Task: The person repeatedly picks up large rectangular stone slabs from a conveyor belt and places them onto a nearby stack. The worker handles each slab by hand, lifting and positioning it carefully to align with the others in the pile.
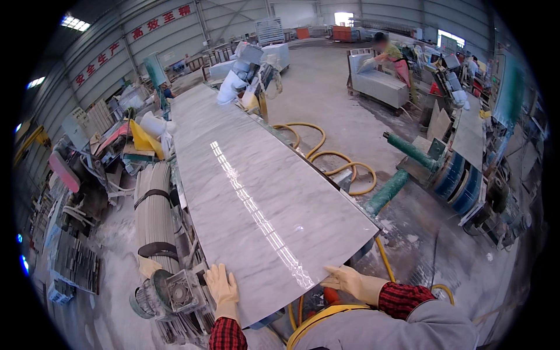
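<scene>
Grey slab (280,192) stretched ahead, long axis running away from both grips; left hand (223,289) at slab's left edge, right hand (354,283) at near end; couldn't tell if either clamped.

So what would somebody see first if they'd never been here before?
Probably the long, shiny grey stone slab stretching up the middle, with a bright strip of reflected light on it. At its near end are the cream-gloved left hand and right hand. A yellow hose loops to its right.
</scene>
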`<state>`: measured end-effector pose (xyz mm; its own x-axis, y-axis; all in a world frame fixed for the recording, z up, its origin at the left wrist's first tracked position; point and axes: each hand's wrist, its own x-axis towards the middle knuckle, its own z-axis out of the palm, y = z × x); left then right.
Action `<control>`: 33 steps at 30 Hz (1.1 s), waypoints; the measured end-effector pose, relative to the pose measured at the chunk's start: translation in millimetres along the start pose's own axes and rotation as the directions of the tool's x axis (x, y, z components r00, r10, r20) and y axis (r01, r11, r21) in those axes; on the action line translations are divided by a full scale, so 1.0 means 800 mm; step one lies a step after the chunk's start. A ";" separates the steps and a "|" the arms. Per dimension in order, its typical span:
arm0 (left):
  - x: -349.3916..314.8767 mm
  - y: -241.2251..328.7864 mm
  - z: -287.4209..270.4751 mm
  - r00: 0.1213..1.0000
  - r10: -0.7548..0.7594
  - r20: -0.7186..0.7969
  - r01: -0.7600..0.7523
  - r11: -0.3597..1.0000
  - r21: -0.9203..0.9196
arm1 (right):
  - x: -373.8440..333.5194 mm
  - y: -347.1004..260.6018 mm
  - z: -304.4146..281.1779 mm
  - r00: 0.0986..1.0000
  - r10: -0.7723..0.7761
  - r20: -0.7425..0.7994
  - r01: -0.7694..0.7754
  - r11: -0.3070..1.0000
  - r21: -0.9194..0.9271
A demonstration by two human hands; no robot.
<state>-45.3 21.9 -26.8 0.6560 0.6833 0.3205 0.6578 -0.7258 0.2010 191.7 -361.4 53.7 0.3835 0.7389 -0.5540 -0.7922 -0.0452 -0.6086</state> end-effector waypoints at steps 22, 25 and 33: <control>-0.104 0.023 -0.035 0.994 0.091 0.068 -0.079 0.983 -0.166 | 0.019 0.050 -0.027 0.971 0.014 -0.239 0.007 0.996 0.086; -0.079 0.032 -0.043 0.990 0.090 0.106 -0.075 0.988 -0.138 | 0.023 0.067 -0.045 0.985 -0.022 -0.169 0.040 0.994 0.105; -0.003 0.001 -0.023 0.993 0.121 0.016 -0.119 0.990 -0.071 | 0.022 0.059 -0.052 0.966 0.046 -0.256 -0.080 0.989 -0.125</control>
<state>-53.2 18.2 -10.2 0.7365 0.5919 0.3274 0.5469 -0.8059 0.2268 181.0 -378.8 -8.6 0.4554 0.5392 -0.7085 -0.7550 -0.1879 -0.6283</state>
